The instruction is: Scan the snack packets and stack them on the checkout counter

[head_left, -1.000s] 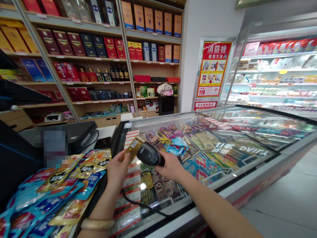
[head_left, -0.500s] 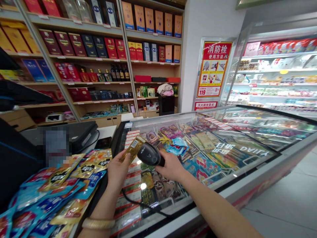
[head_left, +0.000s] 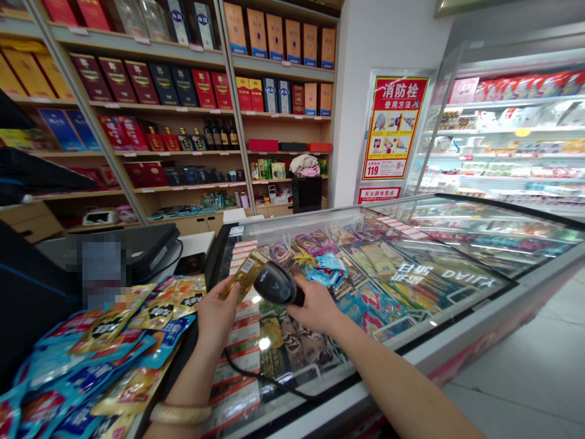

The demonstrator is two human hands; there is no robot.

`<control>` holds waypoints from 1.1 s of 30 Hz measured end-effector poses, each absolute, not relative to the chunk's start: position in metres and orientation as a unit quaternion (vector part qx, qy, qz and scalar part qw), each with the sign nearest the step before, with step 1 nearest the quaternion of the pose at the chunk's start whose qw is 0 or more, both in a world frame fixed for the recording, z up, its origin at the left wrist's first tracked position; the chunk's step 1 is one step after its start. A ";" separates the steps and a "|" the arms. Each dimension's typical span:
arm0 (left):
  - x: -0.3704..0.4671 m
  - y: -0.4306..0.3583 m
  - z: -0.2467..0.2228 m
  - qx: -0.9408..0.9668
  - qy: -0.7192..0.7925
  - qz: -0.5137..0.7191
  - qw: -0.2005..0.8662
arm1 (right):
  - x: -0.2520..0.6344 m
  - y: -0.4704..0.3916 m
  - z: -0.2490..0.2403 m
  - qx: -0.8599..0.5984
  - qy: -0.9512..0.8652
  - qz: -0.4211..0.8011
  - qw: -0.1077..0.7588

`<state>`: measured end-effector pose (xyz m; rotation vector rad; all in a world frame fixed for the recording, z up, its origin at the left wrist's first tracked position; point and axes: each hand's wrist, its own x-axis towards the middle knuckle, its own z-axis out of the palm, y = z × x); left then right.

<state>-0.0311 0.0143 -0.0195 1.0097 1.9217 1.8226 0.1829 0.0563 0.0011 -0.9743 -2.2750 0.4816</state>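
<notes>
Between the fingers of my left hand [head_left: 218,312] is a gold packet [head_left: 247,272] with a white barcode label facing up. My right hand [head_left: 315,305] is wrapped round the handle of a black barcode scanner [head_left: 275,284]. The scanner's head is close to the packet's barcode end. Both hands are above the glass top of a freezer. A black cable [head_left: 269,379] lies across the glass below them. To the left, blue and gold packets [head_left: 105,360] are heaped on the counter. Blue-and-white packets [head_left: 329,269] lie beyond the scanner.
The glass-topped freezer [head_left: 457,323] stretches to the right, with a metal front edge. A dark phone [head_left: 191,263] lies on the white counter, beside a black device [head_left: 150,244]. Shelves [head_left: 178,108] of boxes and bottles stand behind. A lit display fridge [head_left: 516,131] is at the right.
</notes>
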 end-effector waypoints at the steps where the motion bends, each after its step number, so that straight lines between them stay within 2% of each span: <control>1: -0.031 0.014 -0.020 0.352 0.671 0.635 0.152 | 0.183 0.056 0.001 -0.370 -0.858 0.179 0.309; 7: -0.032 0.015 -0.008 0.311 0.649 0.679 0.146 | 0.201 0.060 0.008 -0.389 -0.828 0.119 0.386; 11: -0.017 0.027 0.013 0.323 0.615 0.694 0.192 | 0.235 0.072 0.019 -0.432 -0.773 0.059 0.461; 18: 0.056 0.089 0.020 0.416 0.627 0.608 0.252 | 0.304 0.100 0.017 -0.533 -0.653 -0.005 0.538; 25: 0.124 0.143 0.003 0.469 0.674 0.529 0.216 | 0.334 0.123 0.001 -0.574 -0.611 -0.010 0.546; 33: 0.138 0.152 -0.004 0.499 0.745 0.421 0.138 | 0.331 0.133 -0.014 -0.589 -0.615 -0.015 0.524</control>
